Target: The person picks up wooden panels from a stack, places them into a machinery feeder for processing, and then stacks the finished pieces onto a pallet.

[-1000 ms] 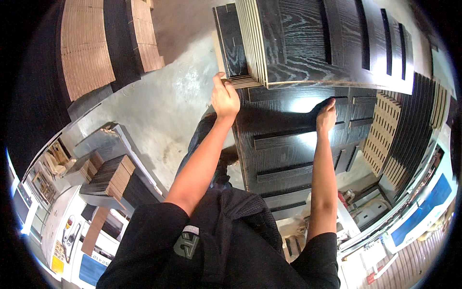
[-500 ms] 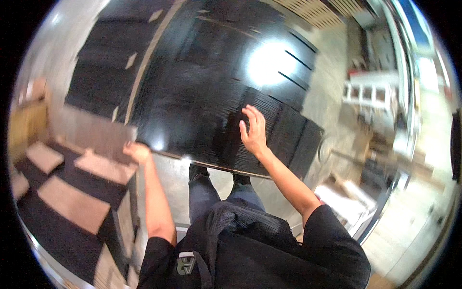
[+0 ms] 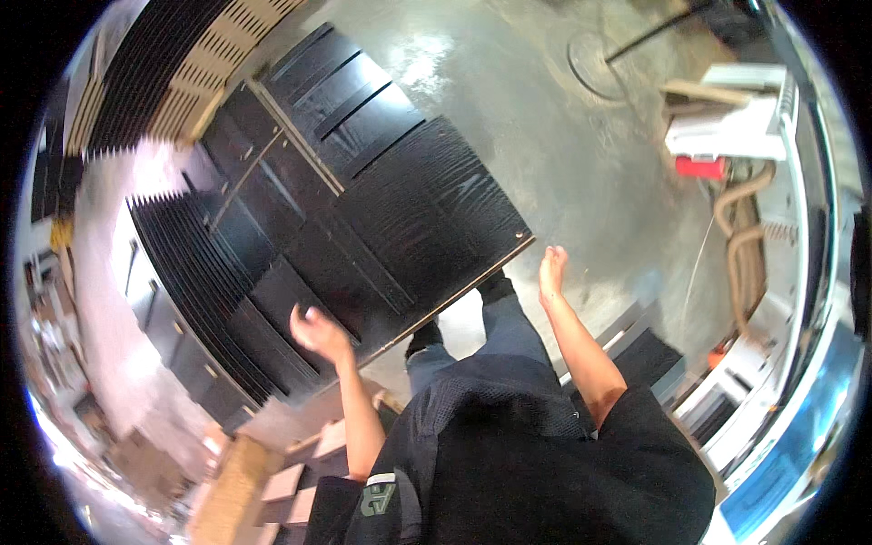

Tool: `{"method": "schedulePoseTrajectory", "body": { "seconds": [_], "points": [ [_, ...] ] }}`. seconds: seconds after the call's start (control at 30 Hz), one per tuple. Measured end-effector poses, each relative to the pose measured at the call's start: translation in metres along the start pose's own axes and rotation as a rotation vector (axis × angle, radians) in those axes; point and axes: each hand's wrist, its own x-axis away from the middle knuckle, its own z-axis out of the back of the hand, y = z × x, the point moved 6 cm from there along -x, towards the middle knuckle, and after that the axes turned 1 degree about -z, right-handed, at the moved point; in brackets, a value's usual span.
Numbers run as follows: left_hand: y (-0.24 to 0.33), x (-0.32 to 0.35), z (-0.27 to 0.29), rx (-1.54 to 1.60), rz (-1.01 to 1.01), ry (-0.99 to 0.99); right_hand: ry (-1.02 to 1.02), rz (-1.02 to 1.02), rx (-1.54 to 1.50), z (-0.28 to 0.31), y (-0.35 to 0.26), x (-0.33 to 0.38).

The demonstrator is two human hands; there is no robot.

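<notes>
A wide black wood-grain panel (image 3: 438, 195) lies on a stack in front of me, its pale raw edge toward my legs. My left hand (image 3: 320, 334) is over the near left part of the stack, beside a narrow black board (image 3: 292, 295). Its thumb and fingers are apart with nothing between them; whether it touches the boards I cannot tell. My right hand (image 3: 551, 275) is just off the panel's near right corner, fingers stretched out and holding nothing.
A row of black slats (image 3: 195, 291) runs along the left side. Slotted pale boards (image 3: 227, 45) are stacked at the far left. At the right stand white panels (image 3: 727, 132) and a brown hose (image 3: 740, 245). Light wooden pieces (image 3: 283, 481) lie at lower left.
My view has turned toward the right, so the stack appears rotated. My left hand has left the panel's left corner, and my right hand has gone from above the panel to its right corner.
</notes>
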Motion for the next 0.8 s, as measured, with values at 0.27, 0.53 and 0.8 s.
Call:
{"method": "schedulePoseTrajectory", "body": {
  "seconds": [0.27, 0.53, 0.8],
  "points": [
    [0.276, -0.098, -0.243, 0.075, -0.633, -0.79, -0.566, -0.421, -0.504, -0.08, 0.027, 0.022],
    [0.347, -0.087, -0.369, 0.04, -0.452, -1.456, -0.47, -0.505, -0.743, -0.074, 0.013, -0.001],
    [0.331, -0.094, -0.392, 0.016, -0.366, -1.39, -0.378, -0.523, -1.048, -0.092, 0.006, -0.007]
  ]
}}
